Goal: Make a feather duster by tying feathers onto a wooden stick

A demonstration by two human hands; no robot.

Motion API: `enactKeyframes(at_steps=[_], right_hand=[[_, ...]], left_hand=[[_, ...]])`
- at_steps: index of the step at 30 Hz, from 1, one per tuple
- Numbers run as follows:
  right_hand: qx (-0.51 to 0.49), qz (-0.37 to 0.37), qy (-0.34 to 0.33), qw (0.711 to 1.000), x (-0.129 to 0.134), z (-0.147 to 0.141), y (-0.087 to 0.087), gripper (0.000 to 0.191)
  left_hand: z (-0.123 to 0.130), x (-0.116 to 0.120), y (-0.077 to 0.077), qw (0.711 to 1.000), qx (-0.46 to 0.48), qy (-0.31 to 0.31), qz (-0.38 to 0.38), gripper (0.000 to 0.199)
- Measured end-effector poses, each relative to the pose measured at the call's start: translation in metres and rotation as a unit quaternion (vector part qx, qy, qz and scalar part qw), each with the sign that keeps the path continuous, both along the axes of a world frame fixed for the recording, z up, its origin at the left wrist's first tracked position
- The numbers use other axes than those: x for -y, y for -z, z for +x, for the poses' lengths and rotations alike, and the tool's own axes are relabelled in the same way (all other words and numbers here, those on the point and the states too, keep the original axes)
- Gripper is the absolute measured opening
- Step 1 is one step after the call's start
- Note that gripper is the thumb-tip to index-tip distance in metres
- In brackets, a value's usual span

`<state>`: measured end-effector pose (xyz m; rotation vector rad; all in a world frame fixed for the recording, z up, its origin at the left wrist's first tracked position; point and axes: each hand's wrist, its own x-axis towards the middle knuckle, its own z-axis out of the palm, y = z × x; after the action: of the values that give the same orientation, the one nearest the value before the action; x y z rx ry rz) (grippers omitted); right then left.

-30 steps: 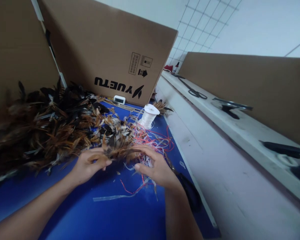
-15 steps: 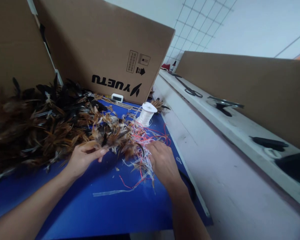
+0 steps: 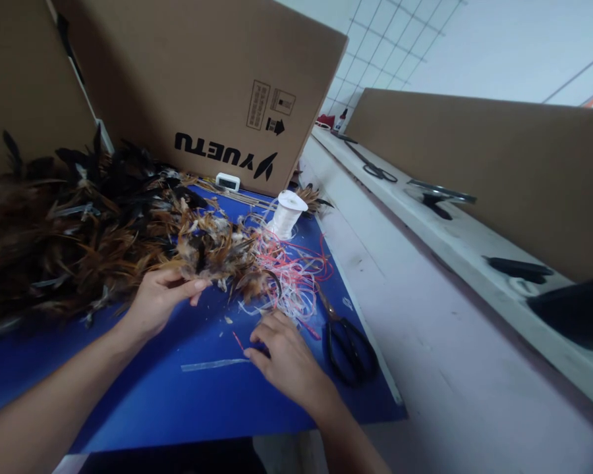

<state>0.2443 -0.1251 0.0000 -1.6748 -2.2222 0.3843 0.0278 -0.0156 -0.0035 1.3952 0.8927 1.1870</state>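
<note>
My left hand (image 3: 161, 299) pinches the base of a brown feather bunch (image 3: 210, 253) over the blue table. Lower and to the right, my right hand (image 3: 284, 352) is near the table surface with its fingers curved and apart, beside a thin red strand (image 3: 238, 341) and a clear flat strip (image 3: 212, 365); nothing shows between its fingers. Just above that hand lies a tangle of pink and white strings (image 3: 294, 286). Black-handled scissors (image 3: 348, 345) rest to the right of it. A white ribbon spool (image 3: 287, 214) stands upright behind the strings.
A large heap of dark and brown feathers (image 3: 79, 230) covers the left side. Cardboard boxes (image 3: 202, 79) stand at the back, with a small white device (image 3: 228, 182) in front. On the right, a white ledge (image 3: 454, 230) holds other scissors (image 3: 379, 172) and dark tools.
My right hand has moved left and down from the string tangle, and the scissors now show. My left hand still pinches the feather bunch. The view has shifted slightly.
</note>
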Motion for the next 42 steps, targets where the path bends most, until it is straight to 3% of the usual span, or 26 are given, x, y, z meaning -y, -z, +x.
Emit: enactKeyframes(at_steps=[4,8,11,15,18,20,24,29,35,42], right_hand=[[0.029,-0.009,-0.023,0.999,-0.004,-0.005,0.005,0.009],[-0.156,-0.05,0.023,0.986,-0.011,0.006,-0.004,0.012],[-0.345,-0.097,0.071,0.931,-0.016,0.019,-0.016,0.01],[-0.553,-0.109,0.09,0.821,-0.026,0.027,-0.029,0.014],[-0.63,-0.117,0.09,0.762,-0.035,0.024,-0.033,0.015],[-0.647,-0.132,0.09,0.746,-0.043,0.019,-0.034,0.02],[-0.631,-0.149,0.082,0.757,-0.06,0.006,-0.032,0.027],[-0.576,-0.122,0.091,0.803,-0.074,-0.017,-0.019,0.014],[-0.472,-0.088,0.097,0.872,-0.072,-0.033,-0.002,0.012],[-0.426,-0.093,0.087,0.896,-0.066,-0.031,0.0,0.008]], left_hand=[[0.0,0.001,0.0,1.0,-0.002,0.002,-0.001,0.021],[0.001,0.001,0.001,1.0,0.004,0.008,-0.007,0.021],[0.003,0.002,0.0,0.999,0.024,0.018,-0.027,0.018],[0.004,0.004,-0.003,0.997,0.037,0.031,-0.055,0.015],[0.003,0.004,-0.002,0.995,0.043,0.037,-0.084,0.018],[0.003,0.004,-0.002,0.992,0.054,0.04,-0.109,0.017],[0.004,0.004,-0.003,0.985,0.076,0.045,-0.147,0.018],[0.006,0.004,-0.001,0.981,0.091,0.054,-0.162,0.018],[0.008,0.003,0.005,0.977,0.086,0.037,-0.19,0.017],[0.009,0.002,0.005,0.978,0.088,0.027,-0.189,0.017]])
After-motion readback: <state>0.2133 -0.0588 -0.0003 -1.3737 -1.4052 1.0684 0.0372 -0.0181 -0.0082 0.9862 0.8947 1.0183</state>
